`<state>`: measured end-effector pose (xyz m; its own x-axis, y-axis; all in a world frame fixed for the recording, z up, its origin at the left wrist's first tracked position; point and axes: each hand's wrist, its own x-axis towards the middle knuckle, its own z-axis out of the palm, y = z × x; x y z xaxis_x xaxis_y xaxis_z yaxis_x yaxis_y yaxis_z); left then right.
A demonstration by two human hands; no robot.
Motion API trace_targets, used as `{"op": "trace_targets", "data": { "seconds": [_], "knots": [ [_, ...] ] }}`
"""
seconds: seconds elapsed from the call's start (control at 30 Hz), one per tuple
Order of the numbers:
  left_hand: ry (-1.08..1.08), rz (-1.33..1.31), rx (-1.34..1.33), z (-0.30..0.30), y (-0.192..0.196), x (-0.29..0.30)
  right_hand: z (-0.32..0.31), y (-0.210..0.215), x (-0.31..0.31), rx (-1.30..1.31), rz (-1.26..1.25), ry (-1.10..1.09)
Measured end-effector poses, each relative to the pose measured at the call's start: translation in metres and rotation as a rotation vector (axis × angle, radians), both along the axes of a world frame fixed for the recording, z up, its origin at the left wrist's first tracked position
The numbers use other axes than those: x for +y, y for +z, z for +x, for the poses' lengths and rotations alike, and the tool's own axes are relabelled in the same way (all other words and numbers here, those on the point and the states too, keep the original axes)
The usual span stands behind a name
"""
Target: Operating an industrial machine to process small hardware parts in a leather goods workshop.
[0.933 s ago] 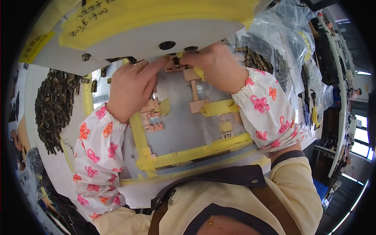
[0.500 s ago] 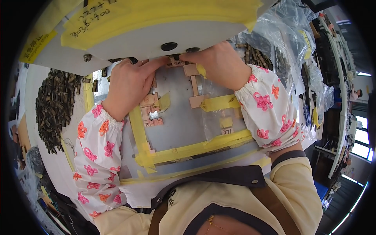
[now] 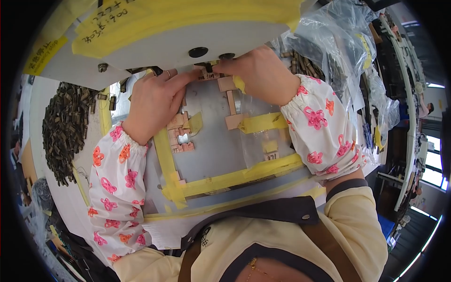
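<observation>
The fingers (image 3: 187, 79) of the left hand (image 3: 157, 103) point inward, its index finger at the left end of a pinkish block (image 3: 209, 76); the right hand (image 3: 270, 77) has its index fingertip at a small dark piece (image 3: 209, 68) by that block. Whether either hand grips cannot be told. Block and piece sit at upper centre of the frame, just beside the lower edge of a grey housing (image 3: 155, 66), which leaves little room above the knuckles. Below, the grey plate (image 3: 206, 136) shows between pink blocks (image 3: 177, 121) at centre left and a pink column (image 3: 232, 102) right of centre, down to a yellow tape edge (image 3: 230, 179). Dark pieces heap (image 3: 66, 131) at the left; clear plastic (image 3: 329, 42) bunches at upper right.
</observation>
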<state>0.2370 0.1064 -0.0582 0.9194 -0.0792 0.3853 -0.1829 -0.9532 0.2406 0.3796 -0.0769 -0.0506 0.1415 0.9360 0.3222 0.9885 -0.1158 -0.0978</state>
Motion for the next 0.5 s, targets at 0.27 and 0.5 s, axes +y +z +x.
{"op": "trace_targets", "data": {
  "seconds": [0.27, 0.5],
  "knots": [
    [-0.016, 0.001, -0.013, 0.002, 0.002, -0.004, 0.0, -0.002, -0.002, 0.043, 0.048, -0.015],
    [0.023, -0.01, -0.064, -0.012, 0.002, 0.005, 0.002, 0.031, -0.037, 0.064, 0.095, -0.117]
  ]
}}
